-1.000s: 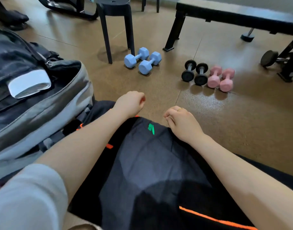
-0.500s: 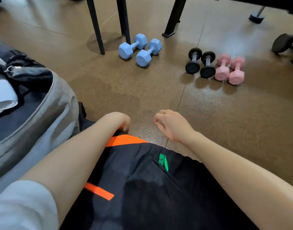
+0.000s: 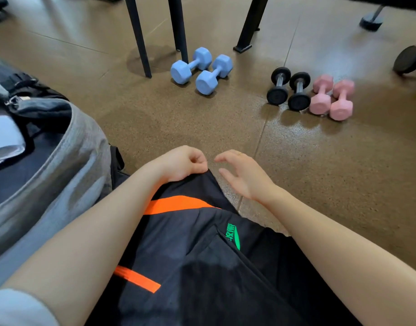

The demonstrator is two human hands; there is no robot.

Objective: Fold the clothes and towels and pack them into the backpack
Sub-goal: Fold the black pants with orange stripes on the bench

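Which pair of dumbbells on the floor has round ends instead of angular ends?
The black pair, standing between the blue pair and the pink pair. Its ends are round discs on metal bars; the others have faceted, angular heads.

Blue dumbbells, black dumbbells, pink dumbbells (paired) on floor.

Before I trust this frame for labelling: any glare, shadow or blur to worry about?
Head view: window glare on the floor near the pink dumbbells; soft shadow across the black shorts; the wide lens bends the edges; the left hand, gripping the shorts' edge, and the open right hand look sharp.
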